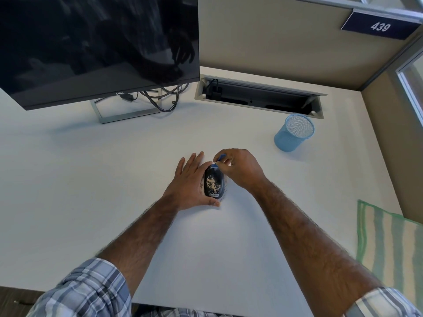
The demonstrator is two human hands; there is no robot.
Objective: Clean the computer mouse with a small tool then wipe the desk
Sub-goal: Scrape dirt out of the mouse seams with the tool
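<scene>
1. While the left hand (191, 179) lies flat on the tabletop (91, 179), its straight fingers rest against the left side of the mouse (214, 179) and its thumb runs along the mouse's near end. The hand is open and braces the mouse without curling round it.
2. The right hand (240, 170) has curled fingers that pinch a small blue tool (217, 161). The tool's tip touches the far end of the mouse.
3. The mouse is black and sits on the tabletop near its middle, between the two hands. Pale flecks (214, 186) cover its back.
4. A blue mesh cup (295, 133) stands upright farther back and to the right, well apart from the hands.
5. A green-and-cream striped cloth (389, 239) lies at the tabletop's right edge, near the right forearm.
6. A dark monitor (98, 46) stands at the far left, with cables (161, 100) tangled behind its base.
7. An open cable trough (258, 98) is set into the tabletop at the back.
8. A sign (380, 26) reading 439 hangs on the partition at the upper right.
9. Both arms wear plaid sleeves (91, 289) pushed up above the forearms.
</scene>
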